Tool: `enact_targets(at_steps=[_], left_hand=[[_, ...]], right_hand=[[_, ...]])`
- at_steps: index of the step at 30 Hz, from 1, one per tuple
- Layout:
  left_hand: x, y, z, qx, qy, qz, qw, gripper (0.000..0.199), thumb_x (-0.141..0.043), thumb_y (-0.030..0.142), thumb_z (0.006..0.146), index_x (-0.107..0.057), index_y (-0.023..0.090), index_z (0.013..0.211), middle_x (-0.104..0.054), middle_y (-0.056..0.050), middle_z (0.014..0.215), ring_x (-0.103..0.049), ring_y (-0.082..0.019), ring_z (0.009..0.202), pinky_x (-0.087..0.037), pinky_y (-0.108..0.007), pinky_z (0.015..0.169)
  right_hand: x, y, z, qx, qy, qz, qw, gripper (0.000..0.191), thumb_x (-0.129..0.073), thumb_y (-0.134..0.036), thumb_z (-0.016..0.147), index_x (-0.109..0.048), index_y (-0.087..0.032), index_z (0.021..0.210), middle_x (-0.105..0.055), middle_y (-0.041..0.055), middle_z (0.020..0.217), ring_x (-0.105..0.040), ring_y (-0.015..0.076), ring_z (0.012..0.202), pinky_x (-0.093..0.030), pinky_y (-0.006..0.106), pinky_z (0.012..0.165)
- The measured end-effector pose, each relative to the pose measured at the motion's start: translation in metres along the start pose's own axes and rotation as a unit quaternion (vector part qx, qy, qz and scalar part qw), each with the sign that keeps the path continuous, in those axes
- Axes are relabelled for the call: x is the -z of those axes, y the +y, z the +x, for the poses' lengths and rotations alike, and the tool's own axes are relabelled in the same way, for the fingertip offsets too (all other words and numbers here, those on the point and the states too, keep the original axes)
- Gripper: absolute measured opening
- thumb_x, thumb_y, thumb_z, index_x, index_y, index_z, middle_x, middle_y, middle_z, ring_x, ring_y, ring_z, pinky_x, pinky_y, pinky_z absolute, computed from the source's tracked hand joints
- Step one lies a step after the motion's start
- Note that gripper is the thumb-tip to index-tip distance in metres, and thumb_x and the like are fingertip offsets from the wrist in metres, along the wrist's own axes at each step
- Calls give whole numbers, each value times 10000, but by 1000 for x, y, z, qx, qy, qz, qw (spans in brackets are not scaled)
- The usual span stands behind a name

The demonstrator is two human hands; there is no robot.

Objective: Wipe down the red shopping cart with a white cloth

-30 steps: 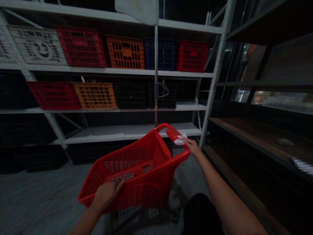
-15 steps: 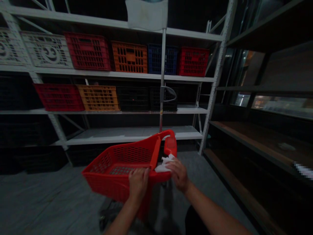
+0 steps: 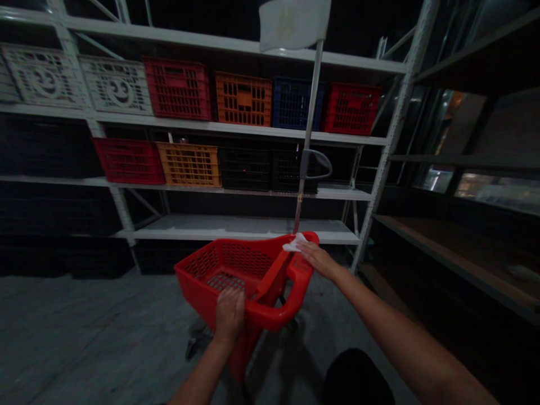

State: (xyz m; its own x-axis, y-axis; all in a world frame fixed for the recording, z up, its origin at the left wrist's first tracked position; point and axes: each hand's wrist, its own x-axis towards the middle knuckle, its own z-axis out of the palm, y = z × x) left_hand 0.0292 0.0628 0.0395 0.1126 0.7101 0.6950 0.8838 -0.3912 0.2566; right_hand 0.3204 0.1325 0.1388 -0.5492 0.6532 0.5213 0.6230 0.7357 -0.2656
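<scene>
A red plastic shopping cart [image 3: 236,281] with a perforated basket stands on wheels in front of me. My left hand [image 3: 230,315] grips its near rim. My right hand [image 3: 319,260] lies flat on the cart's far red handle [image 3: 304,281], pressing a white cloth [image 3: 295,243] against the corner with its fingertips. The cart's lower frame and wheels are mostly in shadow, and one small wheel [image 3: 192,349] shows at the lower left.
White metal shelving [image 3: 228,129] holds several red, orange, blue, black and white crates. A thin metal pole [image 3: 307,152] with a white card stands behind the cart. Dark wooden shelves [image 3: 455,253] run along the right, above a grey floor [image 3: 76,332].
The cart has swung and now sits lower and more level. My right hand has slid with the cloth along the handle to its far corner. The shelves have shifted right in view.
</scene>
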Motion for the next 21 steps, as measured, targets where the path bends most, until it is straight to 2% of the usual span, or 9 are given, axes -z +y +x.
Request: enact_targets(at_steps=[3, 6, 8, 10, 13, 15, 17, 21], left_hand=[[1, -1, -1, 6, 8, -9, 1000, 359, -216, 201, 842, -486, 202, 605, -550, -62, 623, -495, -186, 697, -377, -340, 751], [3, -1, -2, -15, 8, -9, 1000, 361, -217, 200, 842, -460, 208, 575, -530, -51, 599, -476, -177, 671, -375, -335, 740], [4, -1, -2, -28, 1, -3, 1000, 361, -218, 196, 838, -455, 209, 566, -525, -51, 587, -468, -177, 661, -373, -337, 733], [5, -1, -1, -21, -10, -1, 1000, 361, -218, 187, 833, -458, 208, 564, -532, -55, 594, -470, -178, 664, -371, -340, 735], [5, 0, 1, 3, -20, -1, 1000, 339, -237, 180, 820, -478, 205, 582, -554, -67, 632, -486, -184, 691, -369, -346, 739], [5, -1, 2, 11, -17, 0, 1000, 327, -245, 181, 810, -498, 202, 604, -570, -77, 659, -500, -192, 716, -369, -352, 747], [5, -3, 2, 14, -17, -3, 1000, 333, -235, 180, 806, -517, 198, 631, -587, -86, 689, -511, -196, 739, -372, -354, 766], [6, -7, 3, 8, -27, -3, 1000, 349, -220, 193, 807, -527, 196, 641, -601, -91, 714, -515, -198, 756, -378, -348, 782]], right_hand=[[-2, -36, -28, 111, -17, 8, 994, 403, -355, -383, 905, -479, -236, 1259, -489, 49, 1305, -397, 181, 1237, -248, 418, 1056], [3, -38, -40, 157, -45, 2, 987, 448, -367, -455, 888, -458, -250, 1276, -480, 48, 1312, -409, 192, 1227, -241, 427, 1053], [9, -20, -30, 124, -35, -6, 992, 450, -323, -453, 901, -487, -229, 1254, -500, 60, 1294, -420, 196, 1219, -244, 420, 1049], [15, 5, -9, 46, -37, -18, 998, 456, -259, -415, 923, -539, -192, 1204, -529, 82, 1261, -446, 199, 1194, -286, 393, 1023], [18, 29, 26, -43, -108, -46, 992, 465, -245, -384, 929, -634, -162, 1054, -628, 96, 1104, -558, 198, 1039, -392, 327, 906], [17, 32, 41, -55, -148, -60, 986, 435, -301, -386, 918, -671, -158, 933, -676, 82, 947, -608, 186, 877, -431, 287, 797], [16, 29, 49, -56, -158, -63, 984, 395, -344, -355, 907, -679, -152, 849, -683, 62, 830, -610, 164, 753, -432, 256, 709], [9, 11, 58, -53, -174, -70, 981, 353, -361, -277, 901, -674, -144, 806, -673, 46, 753, -583, 138, 662, -403, 226, 636]])
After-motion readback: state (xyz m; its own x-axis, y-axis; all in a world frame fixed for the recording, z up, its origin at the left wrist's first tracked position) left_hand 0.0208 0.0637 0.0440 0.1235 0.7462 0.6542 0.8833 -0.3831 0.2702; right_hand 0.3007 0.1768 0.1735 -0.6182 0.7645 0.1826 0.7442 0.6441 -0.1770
